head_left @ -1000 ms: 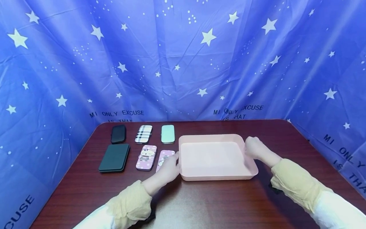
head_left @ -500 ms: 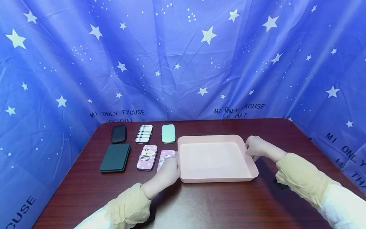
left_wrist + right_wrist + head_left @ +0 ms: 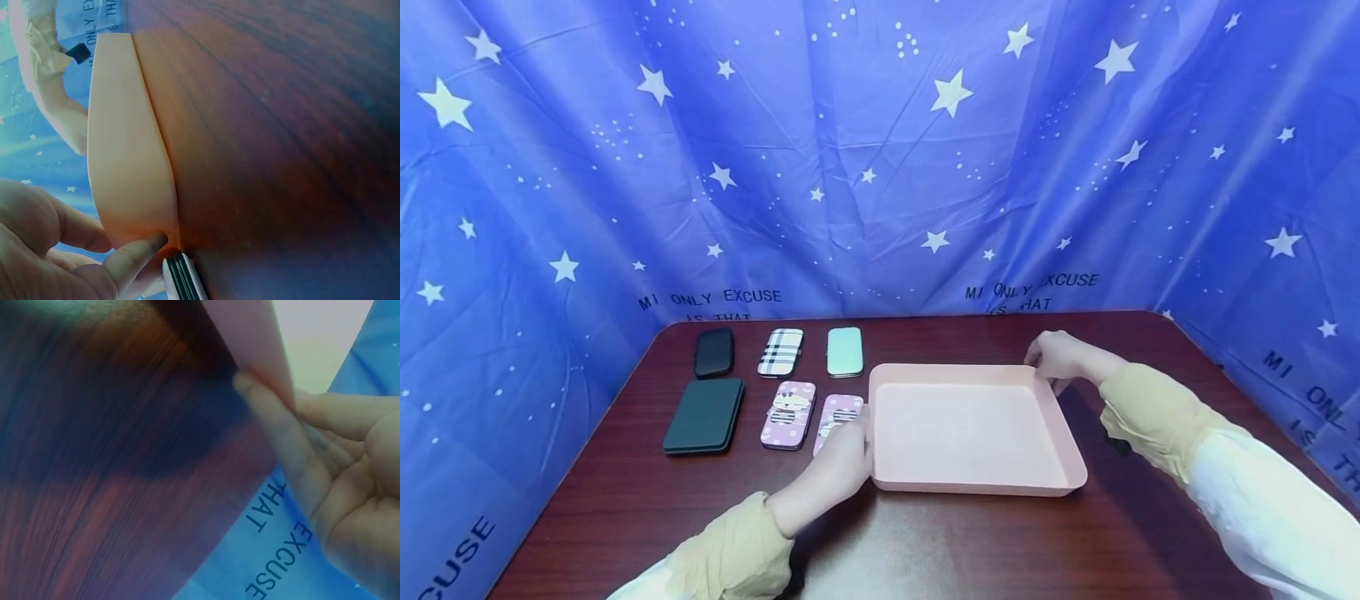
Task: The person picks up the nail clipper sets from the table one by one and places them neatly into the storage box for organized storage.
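Right hand (image 3: 325, 469) grips the pink tray (image 3: 250, 337) at its corner, fingers (image 3: 275, 425) beneath the wall. Dark wood table (image 3: 94, 456) below. Blue cloth (image 3: 275, 562) with black lettering beyond the table edge.

Backdrop cloth (image 3: 880, 167), left of centre: we read "MI ONLY EXCUSE", "IS THAT" beneath.
Same cloth, right of centre: "MI ONLY EXCUSE", "THAT".
Lower-left corner: we read "CUSE".
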Action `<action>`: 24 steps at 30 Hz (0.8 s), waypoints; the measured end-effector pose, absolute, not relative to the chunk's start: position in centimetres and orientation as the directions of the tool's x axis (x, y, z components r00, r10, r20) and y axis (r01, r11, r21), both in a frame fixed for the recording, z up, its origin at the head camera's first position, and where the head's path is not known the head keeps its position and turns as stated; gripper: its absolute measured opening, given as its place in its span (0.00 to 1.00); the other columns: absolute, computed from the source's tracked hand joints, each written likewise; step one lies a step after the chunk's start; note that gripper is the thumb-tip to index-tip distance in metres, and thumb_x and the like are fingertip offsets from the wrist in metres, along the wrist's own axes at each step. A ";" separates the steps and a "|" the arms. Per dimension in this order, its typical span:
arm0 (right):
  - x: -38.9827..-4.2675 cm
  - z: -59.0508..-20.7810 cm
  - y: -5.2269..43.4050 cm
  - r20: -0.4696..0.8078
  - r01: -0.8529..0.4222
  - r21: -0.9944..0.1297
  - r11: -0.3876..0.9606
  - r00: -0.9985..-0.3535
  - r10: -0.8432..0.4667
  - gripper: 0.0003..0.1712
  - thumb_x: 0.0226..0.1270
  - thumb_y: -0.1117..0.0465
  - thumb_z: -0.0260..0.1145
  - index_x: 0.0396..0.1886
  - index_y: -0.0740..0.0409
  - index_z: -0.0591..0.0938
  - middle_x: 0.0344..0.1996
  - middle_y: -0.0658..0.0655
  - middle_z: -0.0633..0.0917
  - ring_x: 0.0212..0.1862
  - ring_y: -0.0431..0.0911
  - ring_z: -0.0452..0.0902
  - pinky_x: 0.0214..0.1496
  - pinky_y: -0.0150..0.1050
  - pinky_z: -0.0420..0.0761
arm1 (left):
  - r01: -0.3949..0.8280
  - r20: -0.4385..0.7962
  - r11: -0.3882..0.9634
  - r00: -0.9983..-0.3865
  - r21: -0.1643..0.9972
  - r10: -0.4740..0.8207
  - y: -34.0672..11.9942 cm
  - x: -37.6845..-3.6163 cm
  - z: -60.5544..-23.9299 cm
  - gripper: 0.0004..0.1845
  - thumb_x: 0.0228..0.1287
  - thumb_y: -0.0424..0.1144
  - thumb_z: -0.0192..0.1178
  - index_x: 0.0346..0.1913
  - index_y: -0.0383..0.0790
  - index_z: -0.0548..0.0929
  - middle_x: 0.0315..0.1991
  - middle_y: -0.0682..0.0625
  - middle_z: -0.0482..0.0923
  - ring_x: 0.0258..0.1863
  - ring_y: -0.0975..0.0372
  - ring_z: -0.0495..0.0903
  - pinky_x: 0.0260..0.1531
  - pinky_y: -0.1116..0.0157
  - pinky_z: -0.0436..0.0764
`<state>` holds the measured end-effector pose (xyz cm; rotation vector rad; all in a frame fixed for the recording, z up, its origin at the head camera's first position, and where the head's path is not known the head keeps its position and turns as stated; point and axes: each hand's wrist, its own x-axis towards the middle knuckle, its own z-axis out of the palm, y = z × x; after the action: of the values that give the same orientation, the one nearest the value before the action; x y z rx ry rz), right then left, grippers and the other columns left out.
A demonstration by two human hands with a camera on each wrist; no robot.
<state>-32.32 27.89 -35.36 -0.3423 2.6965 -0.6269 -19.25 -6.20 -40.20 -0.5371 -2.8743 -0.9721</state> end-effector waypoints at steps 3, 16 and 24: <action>-33.1 -36.0 27.8 -0.207 -0.221 -0.425 0.878 -0.920 -0.332 0.13 0.46 0.78 0.56 0.33 0.71 0.82 0.25 0.60 0.83 0.18 0.44 0.80 0.21 0.37 0.83 | 0.356 0.175 0.732 -0.933 0.581 0.315 -6.3 -19.3 -40.2 0.24 0.63 0.25 0.51 0.60 0.15 0.65 0.49 0.29 0.78 0.50 0.50 0.79 0.46 0.56 0.80; -32.7 -36.7 27.0 0.042 -0.508 -0.129 0.851 -0.861 -0.508 0.14 0.49 0.76 0.57 0.11 0.58 0.77 0.11 0.48 0.75 0.09 0.36 0.70 0.16 0.30 0.72 | 0.294 0.115 0.744 -0.952 0.600 0.284 -8.2 -21.2 -38.0 0.32 0.57 0.32 0.61 0.63 0.23 0.66 0.44 0.36 0.82 0.29 0.57 0.80 0.32 0.61 0.81; -32.3 -37.1 26.9 0.072 -0.488 -0.134 0.863 -0.873 -0.483 0.21 0.48 0.78 0.52 0.07 0.51 0.65 0.07 0.45 0.65 0.08 0.34 0.66 0.15 0.30 0.67 | 0.232 0.077 0.884 -0.973 0.406 0.220 -9.4 -23.4 -36.3 0.26 0.55 0.37 0.65 0.55 0.28 0.74 0.46 0.35 0.80 0.46 0.49 0.80 0.47 0.53 0.79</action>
<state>-32.30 26.94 -37.13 -0.7994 3.0664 -0.2350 -23.44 -9.43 -36.28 -0.3622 -3.0216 -0.6567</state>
